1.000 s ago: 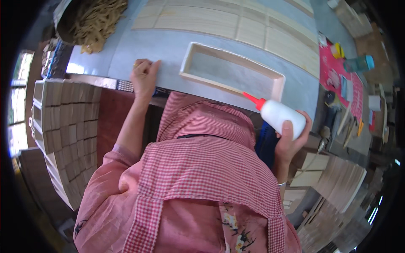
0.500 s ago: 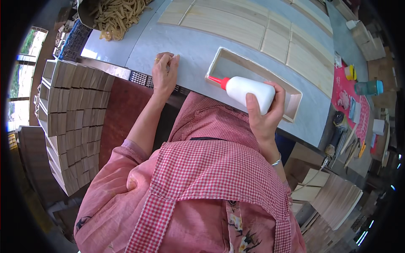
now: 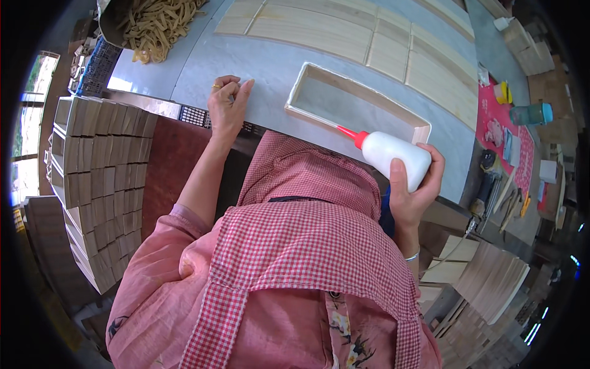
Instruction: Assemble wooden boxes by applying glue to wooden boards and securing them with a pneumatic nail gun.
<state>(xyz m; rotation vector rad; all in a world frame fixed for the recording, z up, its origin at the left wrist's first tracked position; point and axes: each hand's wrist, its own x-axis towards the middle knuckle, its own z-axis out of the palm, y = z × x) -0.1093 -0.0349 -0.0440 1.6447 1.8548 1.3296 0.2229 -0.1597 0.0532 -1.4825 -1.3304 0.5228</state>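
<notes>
My right hand (image 3: 413, 195) grips a white squeeze bottle (image 3: 396, 157) with a red nozzle, tilted so the tip points left. The tip is at the near edge of a long rectangular wooden frame (image 3: 365, 92), where a thin white line shows on the rim left of it. White glue also runs along the frame's far rim. The frame lies on the grey tabletop (image 3: 264, 64), which shows through its middle. My left hand (image 3: 227, 109), with a ring on one finger, rests curled at the table's front edge, left of the frame; nothing shows in it.
Flat wooden panels (image 3: 313, 27) lie behind the frame. A container of tan rubber bands (image 3: 161, 27) stands at the far left. Stacked wooden boxes (image 3: 101, 160) rise left of me. At the right are a teal jar (image 3: 527, 114), tools and a pile of boards (image 3: 490, 280).
My right hand has moved right and slightly down with the bottle, its nozzle tip travelling from the frame's left corner along the near edge. My left hand stays curled.
</notes>
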